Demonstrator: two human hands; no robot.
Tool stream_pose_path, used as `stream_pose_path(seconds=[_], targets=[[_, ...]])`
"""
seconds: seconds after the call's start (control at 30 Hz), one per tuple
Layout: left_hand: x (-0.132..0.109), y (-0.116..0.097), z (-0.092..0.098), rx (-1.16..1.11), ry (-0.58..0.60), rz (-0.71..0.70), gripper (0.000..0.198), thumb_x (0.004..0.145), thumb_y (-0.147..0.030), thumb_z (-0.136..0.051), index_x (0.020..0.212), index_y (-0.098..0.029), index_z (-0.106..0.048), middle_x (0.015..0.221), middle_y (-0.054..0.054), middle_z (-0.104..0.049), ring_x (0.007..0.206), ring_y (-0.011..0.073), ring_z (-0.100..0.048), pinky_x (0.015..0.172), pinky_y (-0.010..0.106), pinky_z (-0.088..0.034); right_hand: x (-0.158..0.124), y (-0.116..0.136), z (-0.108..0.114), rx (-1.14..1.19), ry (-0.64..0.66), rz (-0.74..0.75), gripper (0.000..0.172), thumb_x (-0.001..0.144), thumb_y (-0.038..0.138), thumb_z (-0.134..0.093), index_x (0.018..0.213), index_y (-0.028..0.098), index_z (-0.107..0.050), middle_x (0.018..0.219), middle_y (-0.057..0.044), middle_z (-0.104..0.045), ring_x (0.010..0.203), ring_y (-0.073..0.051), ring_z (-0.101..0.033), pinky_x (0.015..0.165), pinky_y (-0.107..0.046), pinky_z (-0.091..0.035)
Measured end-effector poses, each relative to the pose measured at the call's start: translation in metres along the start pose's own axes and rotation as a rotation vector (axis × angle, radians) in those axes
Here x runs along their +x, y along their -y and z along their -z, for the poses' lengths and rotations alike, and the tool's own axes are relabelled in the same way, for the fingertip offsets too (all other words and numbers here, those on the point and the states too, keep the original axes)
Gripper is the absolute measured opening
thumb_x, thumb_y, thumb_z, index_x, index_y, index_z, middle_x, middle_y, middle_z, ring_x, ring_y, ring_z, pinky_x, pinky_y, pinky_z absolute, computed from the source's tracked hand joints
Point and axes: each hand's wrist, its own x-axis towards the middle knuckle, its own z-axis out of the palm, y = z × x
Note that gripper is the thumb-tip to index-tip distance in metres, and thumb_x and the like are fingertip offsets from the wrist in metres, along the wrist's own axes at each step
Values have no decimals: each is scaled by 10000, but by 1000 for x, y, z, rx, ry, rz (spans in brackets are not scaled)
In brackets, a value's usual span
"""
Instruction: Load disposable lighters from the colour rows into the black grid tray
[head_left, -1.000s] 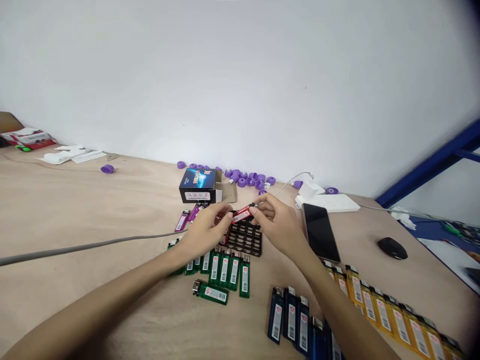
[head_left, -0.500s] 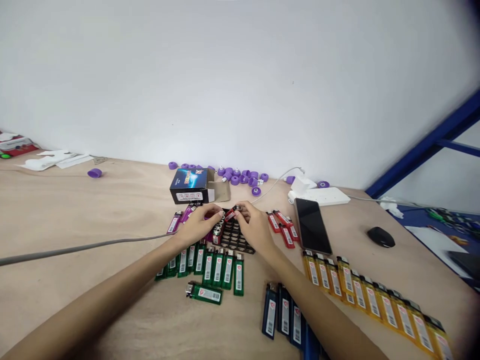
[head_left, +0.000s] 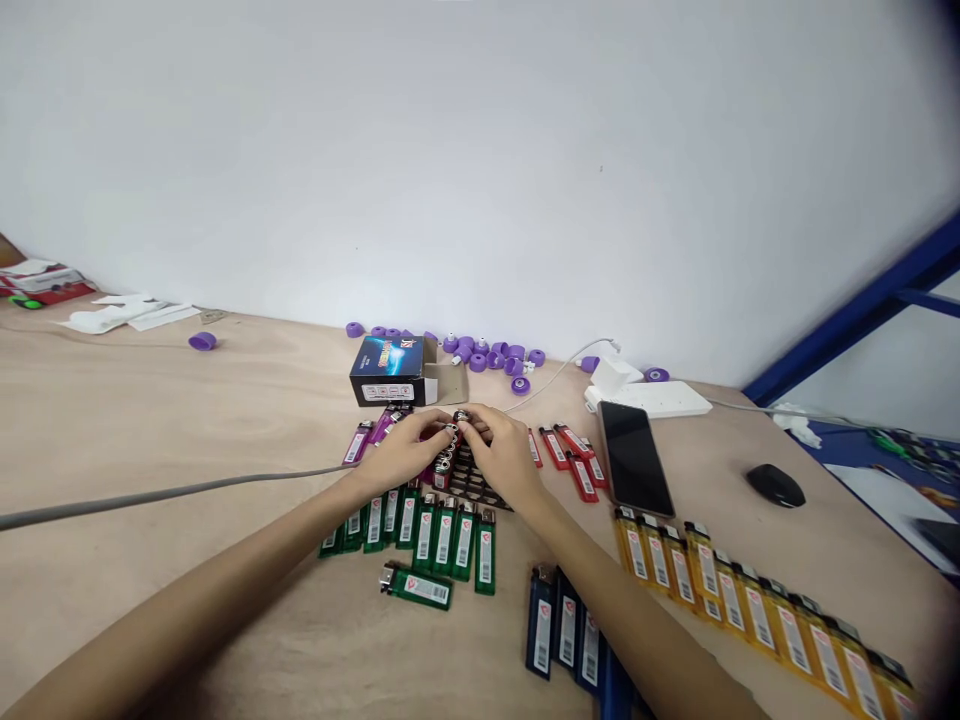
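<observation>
A black grid tray (head_left: 480, 484) lies between my hands, with a row of red lighters (head_left: 444, 468) standing in its left part, metal tops up. My right hand (head_left: 504, 455) pinches one lighter (head_left: 461, 416) by its top end, upright at the far end of that row. Most of its body is hidden by fingers and the row. My left hand (head_left: 405, 447) closes around the far end of the row, thumb against the metal tops; its other fingertips are partly hidden. Purple lighters (head_left: 358, 441) lie beside my left hand, and loose red lighters (head_left: 581, 475) to the right.
Green lighters (head_left: 444, 535) lie nearest in front, blue lighters (head_left: 540, 622) under my right forearm, yellow lighters (head_left: 727, 592) at right. Behind stand an opened box (head_left: 388, 370) and purple caps (head_left: 478, 361). A phone (head_left: 636, 458), power strip (head_left: 667, 398), mouse (head_left: 776, 486) and grey cable (head_left: 187, 490) lie around.
The red lighter in my right hand has gone from tilted to upright at the row's far end. The whole view has shifted slightly.
</observation>
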Motion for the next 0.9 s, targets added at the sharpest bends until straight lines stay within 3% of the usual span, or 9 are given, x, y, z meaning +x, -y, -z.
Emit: stream_pose_path(seconds=[0.27, 0.9], targets=[[0, -5, 2, 41, 12, 1, 302, 897, -412, -507, 948, -171, -683, 988, 82, -731, 954, 269, -646, 915, 386, -480, 4, -4, 0, 19, -7, -8, 245, 910, 224, -590, 1103, 228, -740, 1040, -74, -782, 908, -241, -730, 857, -378, -571], [0, -2, 1, 59, -6, 2, 291, 903, -400, -491, 888, -176, -677, 952, 68, -716, 922, 258, -634, 894, 371, -474, -3, -8, -3, 54, 13, 17, 313, 916, 168, -554, 1169, 239, -724, 1096, -62, -773, 999, -230, -725, 887, -362, -583]])
